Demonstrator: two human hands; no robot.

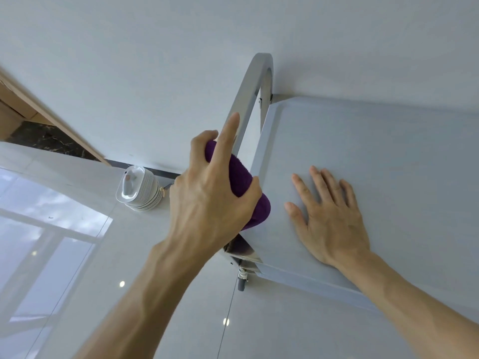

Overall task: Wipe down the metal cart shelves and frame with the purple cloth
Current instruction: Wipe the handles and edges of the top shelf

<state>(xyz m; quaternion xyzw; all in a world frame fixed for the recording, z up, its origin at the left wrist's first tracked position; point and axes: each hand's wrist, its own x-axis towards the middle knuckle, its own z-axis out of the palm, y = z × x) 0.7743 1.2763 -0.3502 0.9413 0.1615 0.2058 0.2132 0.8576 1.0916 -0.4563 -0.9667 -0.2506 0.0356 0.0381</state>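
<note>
Left hand [207,193] grips the purple cloth [242,182] around the cart handle [255,81]; right hand [329,218] lies flat, fingers spread, empty, on the top shelf [375,151].

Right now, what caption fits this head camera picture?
Left hand wipes the cart's handle bar with a purple cloth; right hand lies flat on the top shelf.

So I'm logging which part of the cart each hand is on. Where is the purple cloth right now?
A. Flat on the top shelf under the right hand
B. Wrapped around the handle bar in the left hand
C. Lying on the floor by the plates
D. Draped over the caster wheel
B: the left hand grips the purple cloth around the handle bar, while the right hand lies bare and flat on the top shelf.
</note>
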